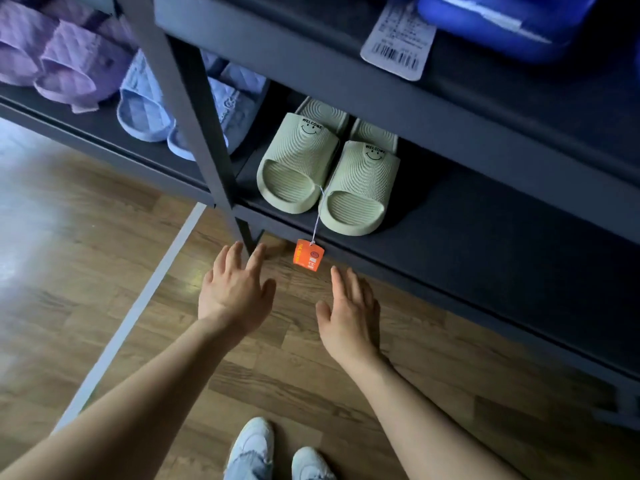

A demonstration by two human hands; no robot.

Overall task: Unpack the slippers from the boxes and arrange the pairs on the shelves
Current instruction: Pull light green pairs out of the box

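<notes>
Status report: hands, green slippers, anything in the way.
Left hand and right hand open, empty. Green slippers side by side on bottom shelf, orange tag dangling over its edge. Nothing blocking.

Dim, bluish cast, glare on floor (41, 202)

The one head-worn view looks forward and steeply down from above the green slippers (325, 171), which sit close, just above the frame's middle. Nearer the camera than the green slippers come the left hand (235, 292) and right hand (349, 313), then the person's shoes (252, 445) at the bottom edge.
</notes>
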